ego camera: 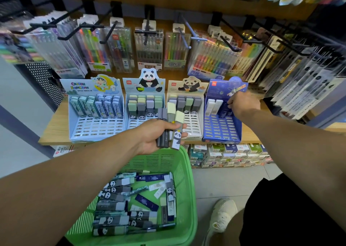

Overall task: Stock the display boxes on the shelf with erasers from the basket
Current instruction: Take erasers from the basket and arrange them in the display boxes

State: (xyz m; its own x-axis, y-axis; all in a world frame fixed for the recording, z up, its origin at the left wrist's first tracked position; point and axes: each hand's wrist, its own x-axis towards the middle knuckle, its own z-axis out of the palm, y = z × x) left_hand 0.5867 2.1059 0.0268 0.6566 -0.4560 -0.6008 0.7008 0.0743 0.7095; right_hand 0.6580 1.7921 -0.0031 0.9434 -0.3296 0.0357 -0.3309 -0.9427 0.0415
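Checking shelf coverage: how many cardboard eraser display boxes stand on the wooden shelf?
4, side by side: light-blue cartoon box leftmost, two white panda boxes in the middle, dark-blue box rightmost.

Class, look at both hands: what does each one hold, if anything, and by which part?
The left hand grips a bunch of panda erasers around their lower halves. The right hand pinches a dark blue eraser by its top end in the blue display box.

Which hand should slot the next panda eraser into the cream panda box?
Right, probably. The left hand already grips the panda erasers just before the cream panda box, acting as feeder; the right hand is only finishing in the blue box alongside.
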